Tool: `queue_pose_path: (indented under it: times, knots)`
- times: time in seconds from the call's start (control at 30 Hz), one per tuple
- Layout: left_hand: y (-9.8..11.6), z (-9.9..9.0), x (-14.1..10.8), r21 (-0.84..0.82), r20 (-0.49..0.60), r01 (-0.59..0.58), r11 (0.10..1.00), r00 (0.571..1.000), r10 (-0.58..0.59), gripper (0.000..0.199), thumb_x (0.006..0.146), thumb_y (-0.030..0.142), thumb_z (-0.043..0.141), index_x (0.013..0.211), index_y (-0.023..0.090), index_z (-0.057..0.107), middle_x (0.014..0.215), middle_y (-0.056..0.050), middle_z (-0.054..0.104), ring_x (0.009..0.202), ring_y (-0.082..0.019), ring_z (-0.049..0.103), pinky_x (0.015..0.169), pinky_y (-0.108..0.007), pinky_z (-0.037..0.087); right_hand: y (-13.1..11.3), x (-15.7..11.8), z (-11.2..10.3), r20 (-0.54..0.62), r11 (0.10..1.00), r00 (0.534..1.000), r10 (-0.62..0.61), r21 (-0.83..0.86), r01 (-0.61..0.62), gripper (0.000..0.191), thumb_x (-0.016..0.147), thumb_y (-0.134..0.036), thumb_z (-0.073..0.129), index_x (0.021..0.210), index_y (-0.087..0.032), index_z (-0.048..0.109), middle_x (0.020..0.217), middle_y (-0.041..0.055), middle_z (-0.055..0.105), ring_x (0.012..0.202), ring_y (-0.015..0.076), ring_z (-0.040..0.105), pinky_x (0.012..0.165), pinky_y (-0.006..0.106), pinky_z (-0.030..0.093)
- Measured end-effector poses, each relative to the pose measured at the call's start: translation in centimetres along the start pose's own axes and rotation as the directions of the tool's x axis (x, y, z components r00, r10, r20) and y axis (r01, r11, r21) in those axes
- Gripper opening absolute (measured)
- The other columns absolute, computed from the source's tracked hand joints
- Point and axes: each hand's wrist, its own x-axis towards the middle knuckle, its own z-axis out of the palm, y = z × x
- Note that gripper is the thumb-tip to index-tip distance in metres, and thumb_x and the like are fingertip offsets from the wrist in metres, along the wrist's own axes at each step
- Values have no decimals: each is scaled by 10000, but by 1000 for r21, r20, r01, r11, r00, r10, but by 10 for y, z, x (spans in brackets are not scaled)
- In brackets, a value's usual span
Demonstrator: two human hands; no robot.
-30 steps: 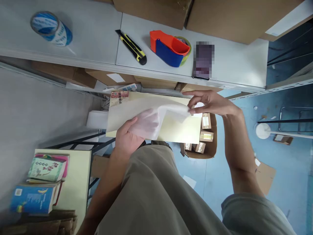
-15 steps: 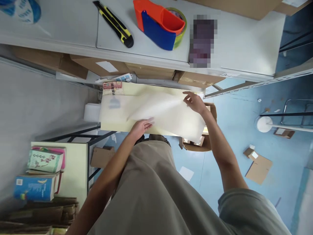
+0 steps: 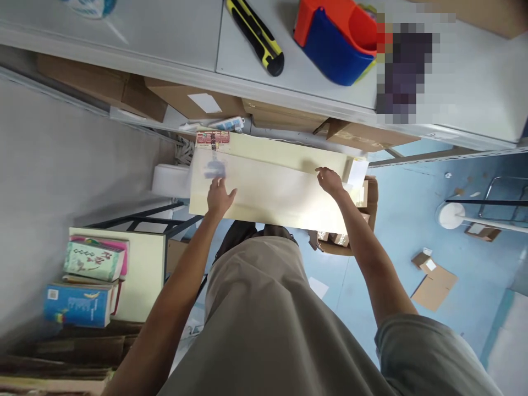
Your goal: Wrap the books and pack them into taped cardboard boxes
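A translucent white sheet (image 3: 268,184) lies over the pale yellow tabletop (image 3: 289,151), nearly flat. My left hand (image 3: 220,198) rests on its left part with thumb and fingers spread. At the sheet's far edge, toward the right, my right hand (image 3: 330,181) has its fingers bent together and appears to pinch that edge; the fingertips are small in view. A booklet with red print and black characters (image 3: 213,138) lies at the far left corner of the tabletop. Below it, a blurred blue-grey patch shows through the sheet.
A shelf above holds a yellow-black utility knife (image 3: 258,38) and an orange-blue tape dispenser (image 3: 336,44). Cardboard boxes (image 3: 284,115) sit beneath it. An open carton (image 3: 371,209) stands by the table's right end. Books (image 3: 78,302) are stacked at the lower left.
My left hand has moved left and away from me, its fingers spreading on the sheet. The sheet's raised fold has flattened. My right hand has shifted slightly. The whole view has shifted too.
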Motion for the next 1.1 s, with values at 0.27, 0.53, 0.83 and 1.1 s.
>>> queue_pose_path:
  times: [0.27,0.53,0.83,1.1]
  knots:
    - [-45,-3,24,213,42,-71,975,997,63,1212,858,583,814,1731,28,184,1805,-332,-10,1699,-477,-15,1336,-609,155,-103,-19,32,-233,986,958,165,72,-152,538,1072,-139,348,1552,-41,571,1564,265,565,1427,356,546,1198,511,458]
    - [-59,-36,33,137,163,-87,987,985,65,1099,811,609,825,1664,66,394,1769,-343,180,1637,-548,180,1311,-624,198,-326,-10,95,8,892,902,-431,151,425,535,1088,-172,394,1608,-110,508,1798,167,303,1603,337,357,1273,509,397]
    - [-59,-90,186,12,-29,-1,1000,1000,1,535,934,487,683,1300,97,668,1418,-285,655,1379,-450,573,1183,-527,404,-367,2,119,67,950,950,-305,97,298,645,1006,-46,393,1647,-89,450,1807,202,247,1676,330,257,1215,497,452]
    - [-59,-87,252,-114,141,39,993,990,-23,288,753,327,831,936,130,728,1008,-111,800,939,-270,732,819,-319,518,-362,-3,126,59,955,955,-290,75,285,678,1023,-54,348,1699,-104,365,1821,160,197,1697,279,207,1070,436,580]
